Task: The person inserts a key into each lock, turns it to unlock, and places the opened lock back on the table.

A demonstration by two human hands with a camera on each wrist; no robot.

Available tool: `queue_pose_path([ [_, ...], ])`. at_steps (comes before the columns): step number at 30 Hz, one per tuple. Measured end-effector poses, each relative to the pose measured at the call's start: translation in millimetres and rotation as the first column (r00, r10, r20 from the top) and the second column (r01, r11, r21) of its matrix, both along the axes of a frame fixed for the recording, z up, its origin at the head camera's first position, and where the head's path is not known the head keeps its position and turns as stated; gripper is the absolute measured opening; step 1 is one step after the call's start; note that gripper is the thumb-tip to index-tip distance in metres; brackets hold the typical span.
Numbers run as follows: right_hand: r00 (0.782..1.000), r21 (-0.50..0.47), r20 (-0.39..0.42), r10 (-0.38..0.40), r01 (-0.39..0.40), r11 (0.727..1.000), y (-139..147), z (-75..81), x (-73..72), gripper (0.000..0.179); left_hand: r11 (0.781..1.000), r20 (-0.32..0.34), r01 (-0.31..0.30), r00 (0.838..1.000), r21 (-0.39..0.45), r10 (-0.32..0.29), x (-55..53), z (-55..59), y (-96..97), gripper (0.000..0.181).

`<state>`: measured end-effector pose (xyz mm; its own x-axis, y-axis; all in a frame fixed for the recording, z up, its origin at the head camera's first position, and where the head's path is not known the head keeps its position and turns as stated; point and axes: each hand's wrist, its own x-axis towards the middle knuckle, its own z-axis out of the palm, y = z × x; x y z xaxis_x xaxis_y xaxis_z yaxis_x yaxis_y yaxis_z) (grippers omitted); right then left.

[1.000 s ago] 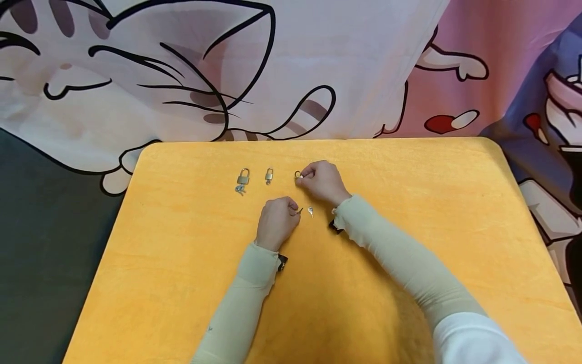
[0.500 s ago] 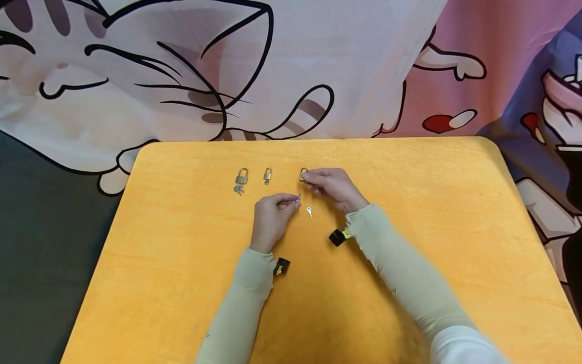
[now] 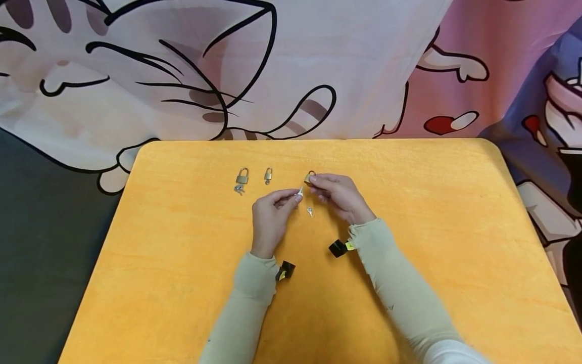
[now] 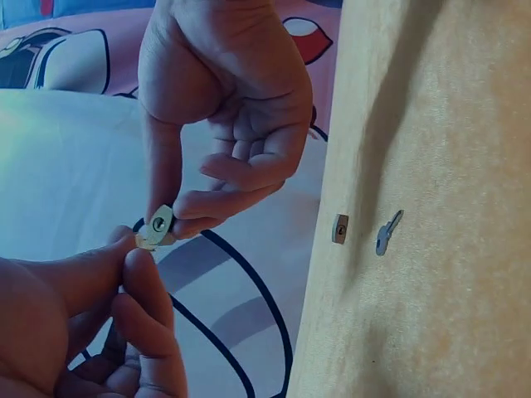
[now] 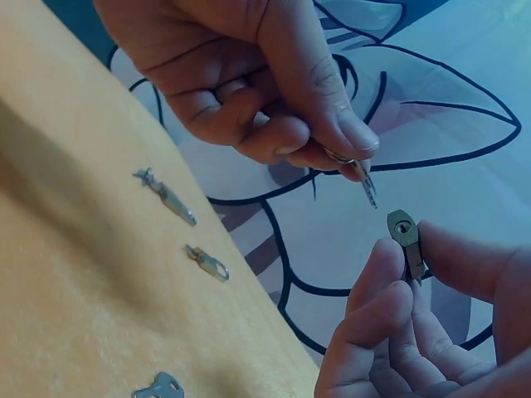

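My left hand (image 3: 271,220) pinches a small key (image 3: 300,192) between thumb and forefinger. Its toothed blade points at a brass padlock (image 3: 309,178), which my right hand (image 3: 343,197) holds by thumb and fingertips. In the right wrist view the padlock (image 5: 403,234) turns its keyhole towards the key (image 5: 367,184), with a narrow gap between them. Below the hands, a loose key (image 3: 310,212) lies on the table. To the left lie a larger padlock (image 3: 242,178) with keys by it and a small padlock (image 3: 268,175).
The yellow table (image 3: 182,283) ends at a printed cartoon curtain (image 3: 291,65) behind it. A small metal piece with a dark hole (image 4: 340,228) lies near the loose key in the left wrist view. Black wrist cameras (image 3: 338,248) sit on both sleeves.
My right hand has lifted the padlock and brought it slightly right and nearer. My left hand has raised its key towards it, the blade now pointing up. The loose key stays put.
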<state>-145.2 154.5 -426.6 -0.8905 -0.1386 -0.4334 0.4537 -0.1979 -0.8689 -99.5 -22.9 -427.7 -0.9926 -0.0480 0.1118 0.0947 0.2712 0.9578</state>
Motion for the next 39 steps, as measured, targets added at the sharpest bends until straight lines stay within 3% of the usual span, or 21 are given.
queue_pose_path([
  [7, 0.999, 0.035, -0.049, -0.022, 0.023, 0.999, -0.4, -0.1, 7.8, 0.031, 0.999, -0.156, 0.027, 0.987, -0.031, -0.032, 1.4, -0.9, 3.6, 0.017],
  [11, 0.995, 0.106, -0.095, -0.032, 0.042, 0.994, -2.0, -0.9, 11.6, 0.034, 0.997, -0.200, 0.028, 0.979, -0.074, -0.042, 1.9, -1.9, 4.7, 0.017],
  [21, 0.991, 0.115, -0.125, -0.051, 0.066, 0.991, -2.3, -3.1, 15.7, 0.034, 0.992, -0.217, 0.039, 0.974, -0.120, -0.065, 0.8, -6.5, 6.4, 0.015],
  [39, 0.989, 0.086, -0.143, -0.043, 0.056, 0.995, -3.4, -6.4, 17.1, 0.031, 0.994, -0.247, 0.058, 0.966, -0.087, -0.078, -0.2, -11.1, 5.8, 0.014],
])
